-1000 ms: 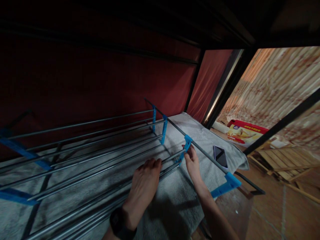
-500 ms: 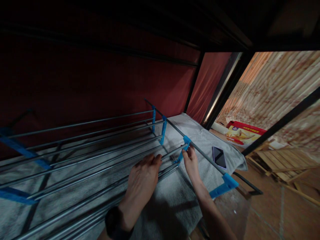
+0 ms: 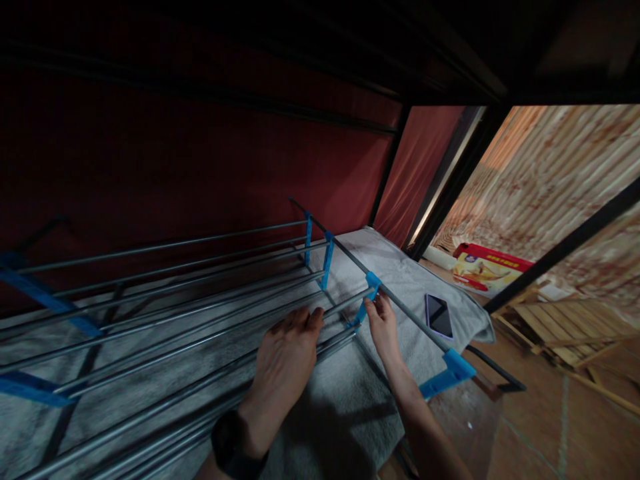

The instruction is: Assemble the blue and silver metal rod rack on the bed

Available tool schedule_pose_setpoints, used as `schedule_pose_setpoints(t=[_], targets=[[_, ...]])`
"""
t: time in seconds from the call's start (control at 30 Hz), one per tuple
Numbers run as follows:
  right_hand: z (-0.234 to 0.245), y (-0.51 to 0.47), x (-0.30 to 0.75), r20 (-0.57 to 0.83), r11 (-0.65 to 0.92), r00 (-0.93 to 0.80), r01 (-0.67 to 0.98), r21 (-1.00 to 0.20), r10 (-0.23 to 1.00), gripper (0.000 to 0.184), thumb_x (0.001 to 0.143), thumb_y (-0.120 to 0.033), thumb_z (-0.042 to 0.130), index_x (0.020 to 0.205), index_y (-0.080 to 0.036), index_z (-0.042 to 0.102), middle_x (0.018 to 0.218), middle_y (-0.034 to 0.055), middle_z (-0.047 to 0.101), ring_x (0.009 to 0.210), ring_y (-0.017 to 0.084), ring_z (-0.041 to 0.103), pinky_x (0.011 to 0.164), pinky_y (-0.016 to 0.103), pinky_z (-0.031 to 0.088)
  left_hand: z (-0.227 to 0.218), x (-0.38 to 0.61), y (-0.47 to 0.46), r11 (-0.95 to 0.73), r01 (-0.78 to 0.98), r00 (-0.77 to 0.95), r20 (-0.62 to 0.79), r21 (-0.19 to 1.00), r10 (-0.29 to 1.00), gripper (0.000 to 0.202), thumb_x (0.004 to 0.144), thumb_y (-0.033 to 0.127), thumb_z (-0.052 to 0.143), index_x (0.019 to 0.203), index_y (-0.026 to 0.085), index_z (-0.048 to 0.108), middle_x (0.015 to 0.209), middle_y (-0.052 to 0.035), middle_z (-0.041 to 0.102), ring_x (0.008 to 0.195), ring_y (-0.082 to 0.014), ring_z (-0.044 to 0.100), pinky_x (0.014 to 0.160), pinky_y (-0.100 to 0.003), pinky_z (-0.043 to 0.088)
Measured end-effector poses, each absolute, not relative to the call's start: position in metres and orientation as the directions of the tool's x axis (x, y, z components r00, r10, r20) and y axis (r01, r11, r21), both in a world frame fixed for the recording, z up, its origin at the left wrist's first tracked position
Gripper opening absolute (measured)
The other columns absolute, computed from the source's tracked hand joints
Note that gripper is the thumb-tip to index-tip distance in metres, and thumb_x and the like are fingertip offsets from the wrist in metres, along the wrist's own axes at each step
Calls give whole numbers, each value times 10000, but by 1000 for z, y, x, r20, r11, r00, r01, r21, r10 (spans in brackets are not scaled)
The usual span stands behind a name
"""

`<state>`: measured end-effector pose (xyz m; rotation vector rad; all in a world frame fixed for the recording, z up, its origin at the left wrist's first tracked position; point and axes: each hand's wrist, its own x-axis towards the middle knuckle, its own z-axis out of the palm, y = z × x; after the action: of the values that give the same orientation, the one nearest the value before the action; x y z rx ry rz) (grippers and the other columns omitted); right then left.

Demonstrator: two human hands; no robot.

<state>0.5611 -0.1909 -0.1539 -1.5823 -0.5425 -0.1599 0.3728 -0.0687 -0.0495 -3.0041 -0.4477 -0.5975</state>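
Observation:
A rack of grey metal tubes [image 3: 200, 332] joined by blue plastic connectors [image 3: 327, 259] lies across a grey cloth. My left hand [image 3: 290, 347], with a dark watch [image 3: 235, 443] at its wrist, is wrapped over one of the near tubes close to its right end. At that end, my right hand [image 3: 383, 327] grips a blue connector [image 3: 370, 293] where the tube meets it; the fingertips are partly hidden behind it. A long side bar [image 3: 413, 308] runs through the connectors, down to another blue connector [image 3: 450, 373] at the near right.
A phone [image 3: 439, 315] lies on the grey cloth [image 3: 405, 277] right of the rack. Beyond stand a red and yellow box [image 3: 490, 270] and wooden slatted pieces [image 3: 570, 323] on the tiled floor. Dark metal frame posts [image 3: 450, 180] and a red panel [image 3: 225, 173] enclose the back.
Almost nothing differs. Both hands keep their hold at the same places, and the rack and phone stay where they were.

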Motion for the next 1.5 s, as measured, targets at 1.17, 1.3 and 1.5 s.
schedule_pose_setpoints(t=[1.17,1.3,1.5], targets=[[-233,-208,554,274,-61,867,327,-943,416,455,814,-332,578,1253,-214,595,1269,97,665,1185,261,618,1072,459,460,-133,364,-78,-958,272,956,87,85,279,604,886,-63,343,1412,185,508,1283,-100,658,1124,-204,644,971,-358,527],[-224,-205,555,261,-59,866,314,-948,426,420,848,-391,603,1229,-215,601,1233,101,680,1165,264,626,1051,455,473,-128,367,-77,-951,287,953,67,120,296,603,893,-46,327,1418,188,508,1303,-110,640,1136,-215,636,988,-371,519],[-210,-203,559,288,-52,863,339,-939,416,395,869,-407,596,1202,-197,619,1232,106,678,1140,251,631,1011,406,487,-124,368,-75,-946,290,949,83,146,304,617,879,-37,355,1437,186,493,1335,-103,621,1152,-235,624,993,-395,524]])
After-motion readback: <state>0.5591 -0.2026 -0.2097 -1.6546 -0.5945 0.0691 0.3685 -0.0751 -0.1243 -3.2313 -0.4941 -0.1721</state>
